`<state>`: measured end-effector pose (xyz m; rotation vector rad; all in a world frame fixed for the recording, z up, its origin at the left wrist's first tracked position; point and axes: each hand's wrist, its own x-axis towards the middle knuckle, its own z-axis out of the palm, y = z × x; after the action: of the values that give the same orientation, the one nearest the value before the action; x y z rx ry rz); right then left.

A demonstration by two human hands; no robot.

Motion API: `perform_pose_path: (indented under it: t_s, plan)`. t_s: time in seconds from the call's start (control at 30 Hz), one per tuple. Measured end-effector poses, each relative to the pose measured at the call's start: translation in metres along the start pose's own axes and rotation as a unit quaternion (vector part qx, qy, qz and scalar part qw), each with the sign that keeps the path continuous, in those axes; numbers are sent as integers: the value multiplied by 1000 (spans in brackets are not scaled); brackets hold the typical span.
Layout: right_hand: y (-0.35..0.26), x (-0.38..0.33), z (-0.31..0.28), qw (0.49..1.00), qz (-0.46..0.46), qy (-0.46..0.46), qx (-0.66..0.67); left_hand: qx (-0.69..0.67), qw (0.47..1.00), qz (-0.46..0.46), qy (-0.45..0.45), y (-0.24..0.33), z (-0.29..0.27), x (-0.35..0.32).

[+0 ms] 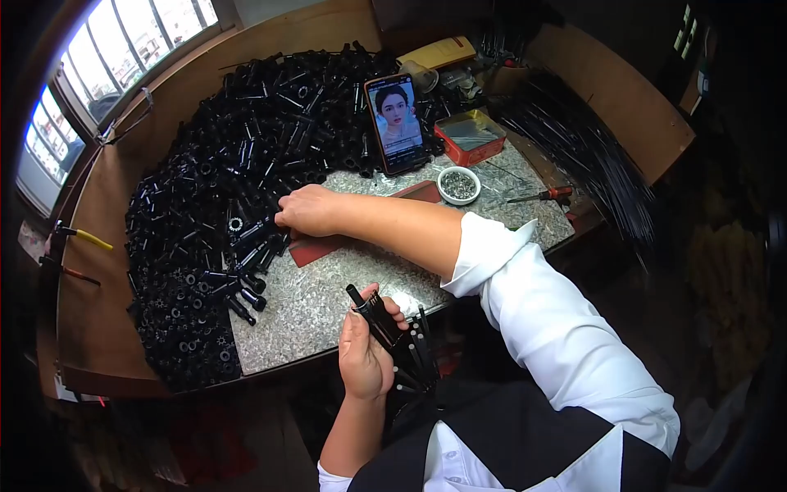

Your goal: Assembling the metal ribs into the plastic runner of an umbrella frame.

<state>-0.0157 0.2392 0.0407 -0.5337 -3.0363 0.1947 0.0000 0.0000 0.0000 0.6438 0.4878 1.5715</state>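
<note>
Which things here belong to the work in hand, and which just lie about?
Seemingly in the job:
black rod bundle, in the left hand
heap of black parts, at the right hand
perhaps the white bowl

Seemingly lying about:
phone
red-handled screwdriver
yellow-handled tool

My right hand (310,210) at the black pile (283,111)
My left hand (365,365) grips a black part (379,318); beyond my right forearm are a lit phone (395,123), a red tin (471,152) and a white bowl (458,186) of small metal bits.
</note>
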Motion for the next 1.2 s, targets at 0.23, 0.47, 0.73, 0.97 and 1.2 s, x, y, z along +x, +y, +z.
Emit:
perform_pose_path:
  t_s: [0.23,0.47,0.73,0.97,1.2]
  plan:
    - [22,-26,-3,981,16,90,-169,20,1000,-16,13,2,7,0]
    - [24,-103,-41,980,10,189,56,52,998,-30,8,-3,20,-5]
    - [-35,-169,-63,738,85,176,646,80,997,-16,0,-2,29,-5]
    - [-57,-187,-57,703,62,124,697,85,996,-25,7,-3,31,-7]
    - [-73,-187,-62,751,74,113,646,72,997,-25,12,-2,30,-9]
